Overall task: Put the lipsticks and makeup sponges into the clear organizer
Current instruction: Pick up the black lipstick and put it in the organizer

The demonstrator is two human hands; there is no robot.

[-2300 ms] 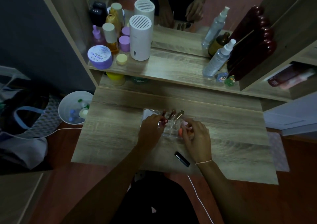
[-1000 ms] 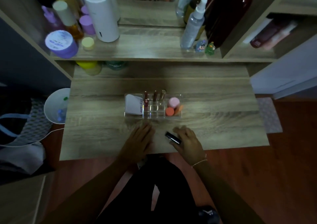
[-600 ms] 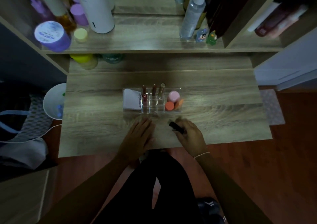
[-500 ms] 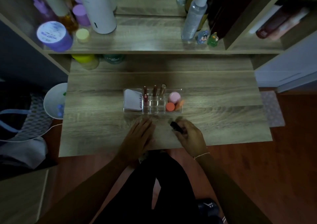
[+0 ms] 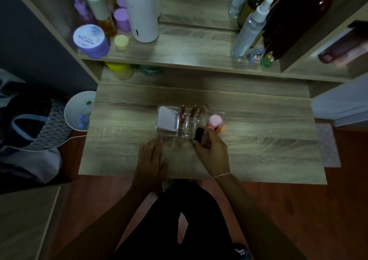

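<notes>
The right hand (image 5: 212, 152) is closed around a black lipstick (image 5: 198, 135), which stands out of the fingers with its top end up, just in front of the clear organizer (image 5: 221, 114) and over its near wall. The left hand (image 5: 152, 156) lies flat on the wooden table (image 5: 258, 146) with the fingers together and straight, holding nothing, a little left of the right hand and close to the near-left corner of the organizer. Inside the organizer I see 3 slim lipsticks (image 5: 193, 111) standing in the back row of the middle part — a white pack (image 5: 166, 120) fills the left compartment. On the right side are a pink makeup sponge (image 5: 214, 120) and an orange makeup sponge (image 5: 223, 128), partly hidden behind the right hand. A thin thread bracelet (image 5: 222, 175) is on the right wrist.
</notes>
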